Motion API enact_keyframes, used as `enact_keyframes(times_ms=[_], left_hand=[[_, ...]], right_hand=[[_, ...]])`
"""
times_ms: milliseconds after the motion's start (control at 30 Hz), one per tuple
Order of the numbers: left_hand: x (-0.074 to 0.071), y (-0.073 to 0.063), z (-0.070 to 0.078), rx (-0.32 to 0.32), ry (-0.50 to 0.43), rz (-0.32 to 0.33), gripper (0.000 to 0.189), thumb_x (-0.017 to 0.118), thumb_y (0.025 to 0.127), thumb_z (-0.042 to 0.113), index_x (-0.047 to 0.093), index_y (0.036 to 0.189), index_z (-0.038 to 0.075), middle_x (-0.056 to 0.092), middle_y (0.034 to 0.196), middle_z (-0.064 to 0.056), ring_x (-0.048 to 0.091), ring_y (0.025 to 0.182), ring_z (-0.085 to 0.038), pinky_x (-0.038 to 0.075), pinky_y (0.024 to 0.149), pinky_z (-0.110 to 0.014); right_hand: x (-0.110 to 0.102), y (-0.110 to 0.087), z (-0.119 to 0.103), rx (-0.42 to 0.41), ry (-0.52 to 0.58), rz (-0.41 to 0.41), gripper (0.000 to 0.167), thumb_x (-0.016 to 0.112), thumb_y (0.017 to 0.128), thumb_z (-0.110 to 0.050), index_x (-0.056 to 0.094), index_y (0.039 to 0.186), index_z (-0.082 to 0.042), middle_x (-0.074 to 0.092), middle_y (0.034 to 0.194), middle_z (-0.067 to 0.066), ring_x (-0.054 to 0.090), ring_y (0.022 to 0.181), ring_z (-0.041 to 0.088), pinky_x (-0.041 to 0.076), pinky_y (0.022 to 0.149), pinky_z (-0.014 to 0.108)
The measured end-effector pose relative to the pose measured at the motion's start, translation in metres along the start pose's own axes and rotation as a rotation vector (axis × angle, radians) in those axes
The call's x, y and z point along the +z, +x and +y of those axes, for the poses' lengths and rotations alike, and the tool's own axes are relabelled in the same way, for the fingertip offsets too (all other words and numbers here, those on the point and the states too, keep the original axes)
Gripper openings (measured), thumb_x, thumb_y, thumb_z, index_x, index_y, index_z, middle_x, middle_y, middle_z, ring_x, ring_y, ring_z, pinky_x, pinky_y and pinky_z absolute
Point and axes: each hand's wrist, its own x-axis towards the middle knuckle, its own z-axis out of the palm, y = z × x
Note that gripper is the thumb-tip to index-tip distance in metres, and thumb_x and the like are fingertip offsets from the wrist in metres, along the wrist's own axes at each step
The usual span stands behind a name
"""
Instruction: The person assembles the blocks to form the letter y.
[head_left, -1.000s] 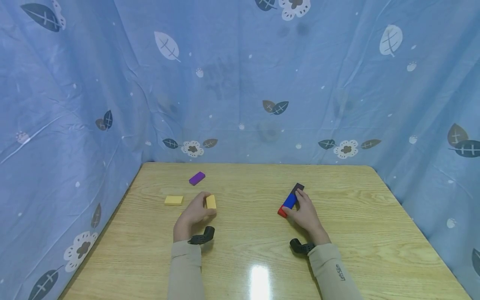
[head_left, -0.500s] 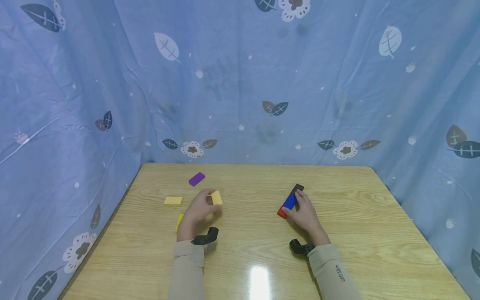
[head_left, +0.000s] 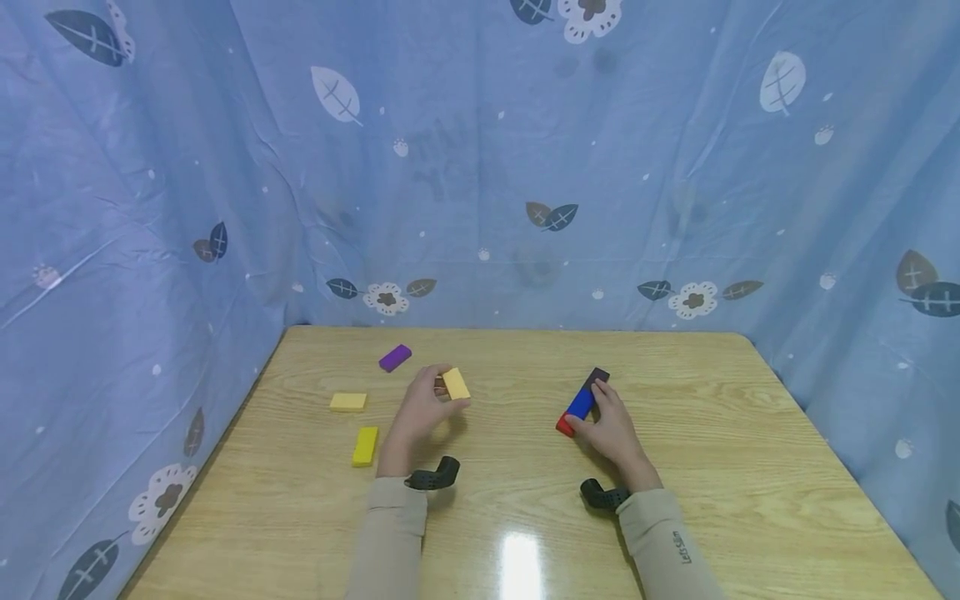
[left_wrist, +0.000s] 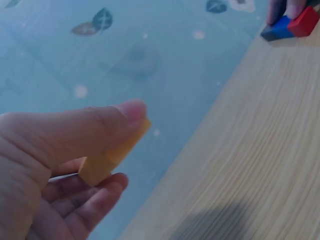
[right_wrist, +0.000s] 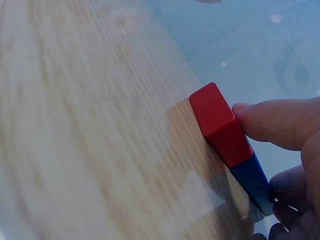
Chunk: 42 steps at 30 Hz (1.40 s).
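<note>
Head view: colored blocks, wooden desk [head_left: 480, 475]
Left hand [head_left: 420, 413] has a pale yellow block [head_left: 456, 384] pinched in its fingers, up off the desk; right hand [head_left: 615, 429] grips the red block [head_left: 564, 427], blue block [head_left: 579, 405] and black block [head_left: 596, 375] in a row on it; purple block [head_left: 395, 358], bright yellow block [head_left: 365, 447] and another pale block [head_left: 348, 402] lie off left. Left wrist: thumb over the pinched one. Right wrist: thumb against red, blue touching it
</note>
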Motion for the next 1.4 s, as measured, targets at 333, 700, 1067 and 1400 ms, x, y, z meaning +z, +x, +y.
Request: enact_keyframes(times_ms=[333,700,1067,1400], left_hand=[[0.032,0.004,0.02,0.072,0.019,0.059,0.067,0.077,0.08,0.024,0.045,0.134,0.002,0.05,0.121,-0.012,0.054,0.108,-0.025,0.05,0.094,-0.036],[0.062,0.009,0.028,0.073,0.036,-0.005,0.069,0.075,0.081,0.025,0.042,0.136,-0.003,0.049,0.119,-0.013,0.052,0.102,-0.024,0.05,0.086,-0.037],[0.105,0.017,0.041,0.025,0.234,0.033,0.068,0.073,0.083,0.03,0.042,0.136,-0.001,0.047,0.122,-0.015,0.056,0.1,-0.024,0.052,0.084,-0.036],[0.122,0.013,0.043,0.025,0.225,0.052,0.066,0.073,0.083,0.033,0.045,0.133,0.0,0.05,0.119,-0.013,0.057,0.098,-0.022,0.053,0.08,-0.034]], right_hand=[[-0.001,-0.002,0.0,0.014,0.012,-0.025,0.086,0.066,0.087,-0.037,0.023,0.146,0.008,0.019,0.153,0.025,0.019,0.139,0.046,0.023,0.112,0.058],[0.002,-0.002,-0.001,0.032,0.018,-0.033,0.085,0.066,0.088,-0.037,0.023,0.146,0.007,0.018,0.154,0.024,0.018,0.14,0.045,0.023,0.112,0.057],[-0.003,0.001,-0.005,0.037,0.0,-0.008,0.085,0.067,0.086,-0.036,0.024,0.146,0.008,0.02,0.153,0.025,0.02,0.139,0.046,0.023,0.112,0.057],[-0.002,0.001,-0.004,0.05,-0.013,-0.01,0.086,0.068,0.086,-0.036,0.025,0.146,0.007,0.02,0.154,0.024,0.02,0.14,0.045,0.023,0.112,0.056]])
